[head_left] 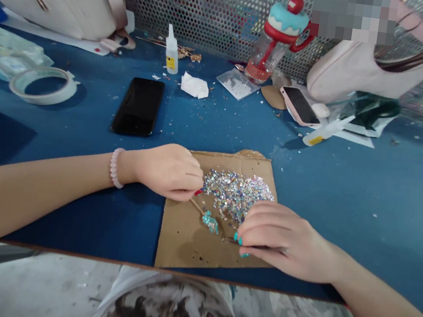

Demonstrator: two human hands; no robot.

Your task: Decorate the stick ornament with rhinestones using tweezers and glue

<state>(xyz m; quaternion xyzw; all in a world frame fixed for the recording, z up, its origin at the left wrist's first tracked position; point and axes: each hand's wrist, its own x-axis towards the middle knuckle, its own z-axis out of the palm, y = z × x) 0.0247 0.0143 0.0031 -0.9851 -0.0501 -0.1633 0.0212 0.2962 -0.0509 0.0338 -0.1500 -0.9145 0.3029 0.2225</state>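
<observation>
Blue table (207,129): cardboard (179,250) being supported.
Left hand (166,171): flake-tipped stick (197,206) being pinched.
Right hand (287,236): thin tool (229,240) being gripped.
Flakes (232,195): many being seen unattached.

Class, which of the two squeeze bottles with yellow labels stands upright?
The left squeeze bottle, beyond the black phone, stands nozzle up; the right squeeze bottle, by the pink-cased phone, is tipped over.

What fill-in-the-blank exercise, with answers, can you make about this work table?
The thin wooden stick with a turquoise tip is held by the ____ hand.
Turquoise nails show on the ____ hand.
Small glittery multicoloured flakes lie on a flat brown piece of ____.
The rectangular black phone lies on a table coloured ____.
Missing words: left; right; cardboard; blue.
</observation>
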